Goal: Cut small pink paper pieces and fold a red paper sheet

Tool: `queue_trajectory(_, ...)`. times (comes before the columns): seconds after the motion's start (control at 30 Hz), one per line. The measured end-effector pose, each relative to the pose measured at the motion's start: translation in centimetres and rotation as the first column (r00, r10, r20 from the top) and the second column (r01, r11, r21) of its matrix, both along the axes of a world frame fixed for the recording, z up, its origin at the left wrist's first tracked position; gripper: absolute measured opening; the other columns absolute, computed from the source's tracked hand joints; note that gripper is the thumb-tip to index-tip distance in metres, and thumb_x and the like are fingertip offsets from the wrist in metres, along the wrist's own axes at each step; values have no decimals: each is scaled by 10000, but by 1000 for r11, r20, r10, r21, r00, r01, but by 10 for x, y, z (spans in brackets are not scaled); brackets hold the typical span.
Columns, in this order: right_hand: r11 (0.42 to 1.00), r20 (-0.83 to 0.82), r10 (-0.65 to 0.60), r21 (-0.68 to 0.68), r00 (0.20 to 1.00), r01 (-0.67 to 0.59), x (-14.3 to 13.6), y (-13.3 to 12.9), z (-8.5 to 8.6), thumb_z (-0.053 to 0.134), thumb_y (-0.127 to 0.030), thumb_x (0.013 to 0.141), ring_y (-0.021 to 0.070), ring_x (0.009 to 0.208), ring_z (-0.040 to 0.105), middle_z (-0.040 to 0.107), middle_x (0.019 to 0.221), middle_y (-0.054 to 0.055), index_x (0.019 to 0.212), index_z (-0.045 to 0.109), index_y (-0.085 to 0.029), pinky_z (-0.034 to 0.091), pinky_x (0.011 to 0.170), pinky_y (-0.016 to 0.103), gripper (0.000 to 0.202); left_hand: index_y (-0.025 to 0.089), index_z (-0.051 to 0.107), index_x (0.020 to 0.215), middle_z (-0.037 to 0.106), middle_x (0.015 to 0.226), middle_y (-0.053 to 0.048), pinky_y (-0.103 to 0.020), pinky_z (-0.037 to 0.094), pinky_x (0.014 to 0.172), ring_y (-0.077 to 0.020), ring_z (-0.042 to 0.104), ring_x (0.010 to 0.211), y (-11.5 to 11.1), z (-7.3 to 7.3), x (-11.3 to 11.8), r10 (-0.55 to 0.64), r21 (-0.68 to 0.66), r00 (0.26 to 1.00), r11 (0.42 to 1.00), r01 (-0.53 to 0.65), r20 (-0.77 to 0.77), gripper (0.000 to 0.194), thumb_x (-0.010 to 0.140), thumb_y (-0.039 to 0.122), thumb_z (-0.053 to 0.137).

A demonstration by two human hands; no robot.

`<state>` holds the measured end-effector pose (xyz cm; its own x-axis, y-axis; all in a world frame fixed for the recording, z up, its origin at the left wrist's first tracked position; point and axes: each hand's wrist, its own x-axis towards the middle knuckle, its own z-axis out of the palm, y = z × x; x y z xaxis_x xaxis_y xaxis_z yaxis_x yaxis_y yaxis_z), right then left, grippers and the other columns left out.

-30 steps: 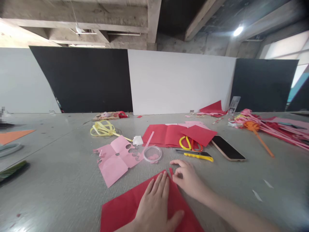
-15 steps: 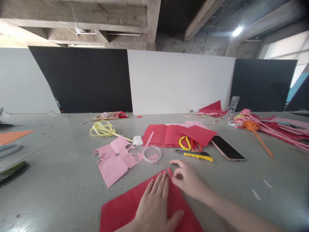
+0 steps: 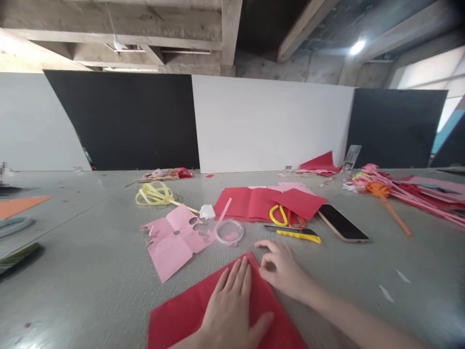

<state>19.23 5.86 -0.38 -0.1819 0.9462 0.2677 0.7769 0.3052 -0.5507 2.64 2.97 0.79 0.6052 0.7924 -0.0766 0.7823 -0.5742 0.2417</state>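
Observation:
Pressed flat on a large red paper sheet [image 3: 185, 310] is my left hand [image 3: 228, 308], fingers stretched toward the sheet's far corner and thumb apart. My right hand [image 3: 281, 271] is at the sheet's right edge, its index finger curled to the thumb in a pinch and other fingers partly extended. At those fingertips, a narrow red paper strip [image 3: 253, 260] lies along the sheet's edge; I cannot tell whether it is joined to the sheet. Just beyond stands a round clear tape roll [image 3: 229, 232] with pink bits inside it. The sheet's near part runs out of view.
Pink paper with cut holes [image 3: 172, 261] lies left. Behind are yellow ribbon [image 3: 154, 194], red papers [image 3: 236, 201], scissors [image 3: 278, 215], a yellow cutter [image 3: 300, 236] and a phone [image 3: 343, 223]. An orange flower stick [image 3: 388, 208] lies right, before pink strips. Panels [image 3: 272, 126] stand at the back.
The red sheet and my left hand have shifted slightly left. The narrow strip now sits closer against the sheet's edge. My right hand has hardly moved.

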Motion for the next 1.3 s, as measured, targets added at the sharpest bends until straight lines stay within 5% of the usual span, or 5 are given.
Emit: queue_trajectory(1.3,998,-5,10,-60,1000,-11,-1,0,4,529,-95,691,226,1092,459,537,1168,52,503,542,-189,255,947,460,210,78,160,1368,48,1416,-101,-427,119,1063,-272,69,1303,0,0,0,15,-23,999,1000,-14,52,755,829,582,316)
